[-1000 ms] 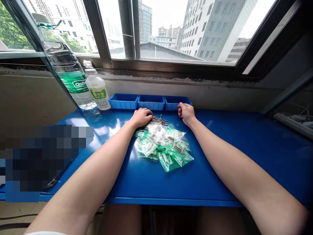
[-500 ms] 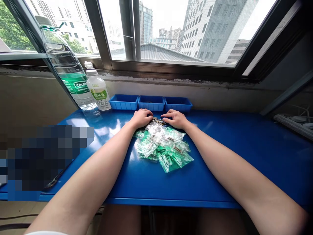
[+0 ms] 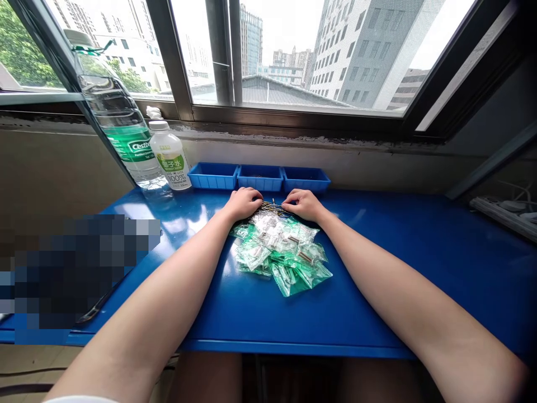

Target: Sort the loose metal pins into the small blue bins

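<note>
Two bare hands over one blue table [image 3: 260,319]. Left hand [image 3: 244,202] at the left edge of a single heap of small metal pins [image 3: 272,208], fingers curled and close together, tips beside the heap; cannot tell whether clamped on any pin. Right hand [image 3: 305,205] at the opposite edge of the same heap, fingers bent, forefinger and thumb close to each other; cannot tell whether pinching anything.

Pins, dark and gold-toned, between the two hands, too tangled to count, with one upright pin [image 3: 273,201] poking above the others. Directly in front, on the near side and touching the heap, one pile of plastic bags [image 3: 279,246], clear and green, too overlapped for an exact count; two brownish rods visible through the plastic.

Behind the hands, three blue bins in one row, side by side: left bin [image 3: 213,182], middle bin [image 3: 260,183], right bin [image 3: 307,186]. Left of the row, two bottles: one large water bottle [image 3: 126,131] with a green label, one smaller white-capped bottle [image 3: 171,159] just beside. Behind the bins, one wide window [image 3: 293,117]. Far right, one power strip [image 3: 505,215].
</note>
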`<action>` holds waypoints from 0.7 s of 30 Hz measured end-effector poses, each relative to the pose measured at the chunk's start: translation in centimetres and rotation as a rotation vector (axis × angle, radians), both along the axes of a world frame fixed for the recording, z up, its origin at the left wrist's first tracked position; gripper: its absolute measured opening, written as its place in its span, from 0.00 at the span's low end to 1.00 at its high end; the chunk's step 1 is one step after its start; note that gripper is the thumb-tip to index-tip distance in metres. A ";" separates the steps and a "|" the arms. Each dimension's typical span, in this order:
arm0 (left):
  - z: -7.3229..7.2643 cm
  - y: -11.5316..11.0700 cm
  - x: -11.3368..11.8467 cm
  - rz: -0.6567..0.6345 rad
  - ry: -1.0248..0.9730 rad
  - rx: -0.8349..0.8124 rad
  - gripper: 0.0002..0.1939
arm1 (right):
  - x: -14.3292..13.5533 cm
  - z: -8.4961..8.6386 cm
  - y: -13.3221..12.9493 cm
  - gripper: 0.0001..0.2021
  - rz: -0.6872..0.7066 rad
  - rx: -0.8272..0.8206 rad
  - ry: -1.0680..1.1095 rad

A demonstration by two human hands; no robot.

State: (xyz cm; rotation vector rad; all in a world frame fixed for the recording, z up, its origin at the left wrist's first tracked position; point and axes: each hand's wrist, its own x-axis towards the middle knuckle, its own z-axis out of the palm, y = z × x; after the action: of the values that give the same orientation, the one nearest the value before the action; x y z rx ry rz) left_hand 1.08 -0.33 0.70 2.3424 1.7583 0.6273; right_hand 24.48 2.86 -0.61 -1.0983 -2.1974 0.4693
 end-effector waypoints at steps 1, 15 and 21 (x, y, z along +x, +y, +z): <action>0.0 0.0 0.0 0.000 0.001 -0.003 0.16 | 0.0 0.0 0.0 0.05 -0.001 0.005 -0.006; -0.1 0.1 -0.1 -0.017 -0.003 0.000 0.16 | -0.5 0.7 -0.2 0.16 -0.152 -0.065 0.162; -0.2 0.2 -0.2 -0.024 -0.013 0.004 0.16 | -0.2 0.5 -0.2 0.26 -0.100 -0.144 0.277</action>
State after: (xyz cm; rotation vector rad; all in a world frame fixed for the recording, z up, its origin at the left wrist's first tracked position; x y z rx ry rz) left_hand 0.92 -0.16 0.53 2.3532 1.7224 0.6421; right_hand 24.23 2.62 -0.07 -1.1376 -1.8835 0.6996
